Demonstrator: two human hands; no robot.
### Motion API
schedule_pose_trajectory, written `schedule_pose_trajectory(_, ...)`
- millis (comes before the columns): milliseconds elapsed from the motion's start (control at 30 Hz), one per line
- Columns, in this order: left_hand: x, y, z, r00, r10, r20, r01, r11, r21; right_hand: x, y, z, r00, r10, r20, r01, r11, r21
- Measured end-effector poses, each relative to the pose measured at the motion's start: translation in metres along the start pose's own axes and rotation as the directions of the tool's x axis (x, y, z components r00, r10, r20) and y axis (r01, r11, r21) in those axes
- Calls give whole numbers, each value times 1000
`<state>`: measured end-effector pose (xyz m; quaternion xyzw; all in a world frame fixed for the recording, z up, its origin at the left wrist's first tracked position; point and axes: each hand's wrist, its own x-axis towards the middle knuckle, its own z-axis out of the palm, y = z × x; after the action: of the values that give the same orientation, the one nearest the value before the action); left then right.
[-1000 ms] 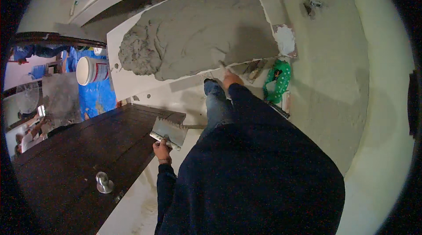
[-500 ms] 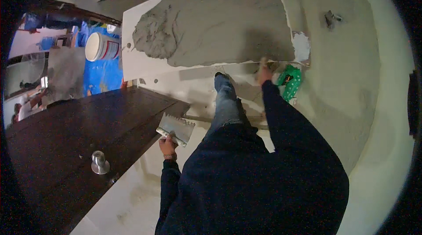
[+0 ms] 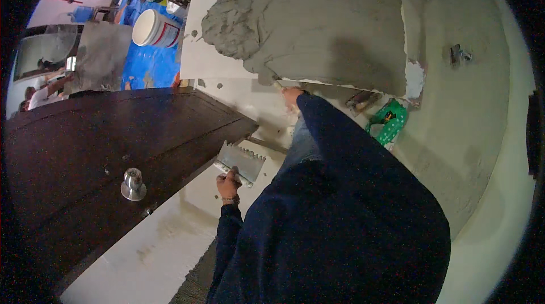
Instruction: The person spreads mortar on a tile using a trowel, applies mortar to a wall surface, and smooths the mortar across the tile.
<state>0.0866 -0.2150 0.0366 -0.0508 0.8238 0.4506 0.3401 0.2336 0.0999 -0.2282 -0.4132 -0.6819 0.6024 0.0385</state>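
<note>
My left hand point(image 3: 227, 186) grips a wide notched metal trowel point(image 3: 242, 162), beside a dark brown door point(image 3: 85, 145). My right hand point(image 3: 293, 96) holds the light handle of a smaller trowel point(image 3: 267, 77), whose blade sits on the lower left edge of a thick grey mortar layer point(image 3: 329, 25). The mortar covers most of a white board point(image 3: 189, 59), rough and heaped at the left, smoother to the right. Under the board's lower right edge lie a metal tool point(image 3: 363, 100) and a green dotted plastic object point(image 3: 387, 121).
A round knob point(image 3: 133, 184) sticks up from the door. A white bucket point(image 3: 146, 28) is on a blue tarp point(image 3: 142, 65). A person in a white top point(image 3: 42, 95) appears at far left. A metal fitting point(image 3: 458, 55) projects from the right wall point(image 3: 465, 111).
My right hand has swung left along the mortar's lower edge from its right end. My left hand still holds the notched trowel. The view has shifted, moving the board rightward in the picture.
</note>
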Motion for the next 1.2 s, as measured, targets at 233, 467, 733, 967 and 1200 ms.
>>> schedule_pose_trajectory(233, 1, -13, -14, 1000, 8, -12, -8, 1000, 11, -11, -90, -91, 956, 175, 236, 15, 774, -633)
schedule_pose_trajectory(467, -7, 13, 1, 994, 95, 50, -100, 989, 109, -87, -47, -150, 940, 324, -107, -319, 720, -617)
schedule_pose_trajectory(733, -3, 8, 0, 997, 76, 18, -76, 996, 40, -148, -121, -79, 936, 304, -176, -350, 846, -402)
schedule_pose_trajectory(967, 19, -17, -19, 993, 98, 67, -104, 989, 102, -199, -19, -133, 912, 350, -215, -408, 714, -569)
schedule_pose_trajectory(1200, 9, -24, -28, 1000, 3, -8, -4, 998, -59, -248, 47, -166, 803, 323, -501, -516, 797, -313)
